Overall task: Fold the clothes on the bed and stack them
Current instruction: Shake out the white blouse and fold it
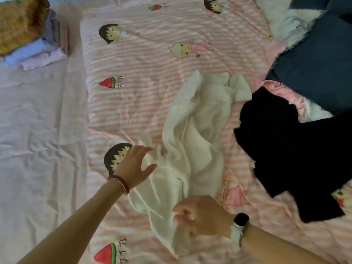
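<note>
From the head view, a crumpled white garment (194,134) lies on the pink striped quilt (152,54) near the middle of the bed. The left hand (133,164) rests at its near-left edge, fingers spread and straight — the right hand (200,214) pinches the cloth's lower part, its grip curled. A black garment (282,149) lies just right; folded clothes (38,48) are stacked far left.

One cam only, worn on the head, wide-angle, looking forward and down, close over the bed (43,130). Both forearms enter from approx 6 o'clock. The striped quilt (152,60) fills the middle; picture edges bend a little. No 2nd view to share with.
</note>
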A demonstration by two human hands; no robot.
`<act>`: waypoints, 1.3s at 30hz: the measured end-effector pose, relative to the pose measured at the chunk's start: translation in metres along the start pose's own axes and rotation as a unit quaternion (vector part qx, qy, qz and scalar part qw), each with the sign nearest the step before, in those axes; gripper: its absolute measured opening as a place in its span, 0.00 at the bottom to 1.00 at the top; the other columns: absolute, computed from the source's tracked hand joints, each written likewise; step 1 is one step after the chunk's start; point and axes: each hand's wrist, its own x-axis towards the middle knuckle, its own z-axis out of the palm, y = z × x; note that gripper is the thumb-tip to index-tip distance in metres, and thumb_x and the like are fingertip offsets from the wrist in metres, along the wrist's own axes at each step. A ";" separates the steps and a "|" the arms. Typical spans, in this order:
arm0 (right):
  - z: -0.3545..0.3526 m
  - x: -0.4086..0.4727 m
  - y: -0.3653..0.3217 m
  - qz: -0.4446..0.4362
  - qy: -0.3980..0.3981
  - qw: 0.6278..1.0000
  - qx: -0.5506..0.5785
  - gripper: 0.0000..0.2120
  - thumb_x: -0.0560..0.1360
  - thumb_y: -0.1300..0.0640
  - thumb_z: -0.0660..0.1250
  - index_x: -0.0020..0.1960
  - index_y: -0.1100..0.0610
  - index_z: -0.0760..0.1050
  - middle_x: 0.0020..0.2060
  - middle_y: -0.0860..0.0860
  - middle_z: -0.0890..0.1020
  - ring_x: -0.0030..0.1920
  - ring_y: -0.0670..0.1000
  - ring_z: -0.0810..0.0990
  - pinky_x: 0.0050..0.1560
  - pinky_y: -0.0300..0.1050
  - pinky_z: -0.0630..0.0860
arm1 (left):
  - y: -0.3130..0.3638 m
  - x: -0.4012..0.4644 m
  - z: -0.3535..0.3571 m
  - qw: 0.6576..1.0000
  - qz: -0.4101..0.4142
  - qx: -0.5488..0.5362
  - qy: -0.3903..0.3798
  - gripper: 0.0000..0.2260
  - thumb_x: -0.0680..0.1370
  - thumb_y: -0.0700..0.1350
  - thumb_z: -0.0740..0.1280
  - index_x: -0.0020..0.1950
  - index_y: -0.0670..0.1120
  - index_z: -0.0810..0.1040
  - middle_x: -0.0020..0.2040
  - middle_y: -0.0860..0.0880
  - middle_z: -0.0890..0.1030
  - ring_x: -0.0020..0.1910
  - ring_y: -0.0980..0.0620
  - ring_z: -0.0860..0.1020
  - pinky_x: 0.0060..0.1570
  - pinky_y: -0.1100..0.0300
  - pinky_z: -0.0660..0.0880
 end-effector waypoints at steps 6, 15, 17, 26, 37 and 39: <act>-0.063 0.049 0.037 0.123 0.293 0.936 -0.149 0.24 0.77 0.52 0.60 0.71 0.56 0.63 0.69 0.56 0.67 0.68 0.58 0.65 0.65 0.60 0.64 | 0.032 0.033 0.023 0.976 0.074 0.112 -0.169 0.24 0.78 0.59 0.56 0.73 0.59 0.56 0.72 0.52 0.65 0.75 0.49 0.53 0.71 0.43 0.41; 0.017 -0.008 0.018 0.079 0.082 0.993 -0.020 0.17 0.79 0.54 0.57 0.67 0.52 0.69 0.57 0.50 0.77 0.51 0.52 0.77 0.48 0.42 0.71 | -0.019 -0.093 0.024 0.949 0.036 0.086 -0.301 0.15 0.78 0.51 0.60 0.64 0.60 0.71 0.55 0.54 0.73 0.58 0.52 0.74 0.55 0.59 0.71; 0.038 -0.040 0.010 0.065 -0.003 0.998 0.004 0.16 0.79 0.51 0.57 0.65 0.51 0.71 0.57 0.46 0.76 0.53 0.46 0.76 0.52 0.39 0.70 | -0.029 -0.098 0.014 0.916 0.003 0.086 -0.391 0.17 0.76 0.51 0.64 0.65 0.57 0.71 0.59 0.55 0.72 0.61 0.53 0.73 0.61 0.60 0.69; 0.008 -0.009 0.019 0.217 0.249 0.931 0.153 0.21 0.79 0.59 0.57 0.72 0.54 0.61 0.67 0.48 0.68 0.65 0.47 0.69 0.65 0.44 0.68 | 0.045 -0.042 0.020 0.971 -0.066 -0.226 -0.029 0.31 0.72 0.59 0.67 0.71 0.49 0.63 0.68 0.48 0.68 0.64 0.49 0.70 0.63 0.48 0.69; 0.026 -0.016 0.028 0.222 0.153 0.954 0.127 0.16 0.79 0.62 0.57 0.64 0.55 0.73 0.57 0.49 0.78 0.57 0.48 0.76 0.57 0.36 0.70 | 0.007 -0.028 0.013 0.883 -0.257 -0.334 0.207 0.08 0.79 0.40 0.58 0.48 0.41 0.76 0.41 0.48 0.75 0.42 0.49 0.70 0.42 0.60 0.66; 0.010 -0.004 0.026 0.203 0.215 0.949 0.108 0.16 0.78 0.63 0.58 0.64 0.56 0.72 0.57 0.50 0.77 0.57 0.48 0.76 0.55 0.35 0.70 | -0.023 -0.037 0.004 0.858 -0.328 -0.309 0.245 0.10 0.79 0.40 0.57 0.53 0.38 0.76 0.45 0.46 0.74 0.45 0.46 0.71 0.45 0.58 0.65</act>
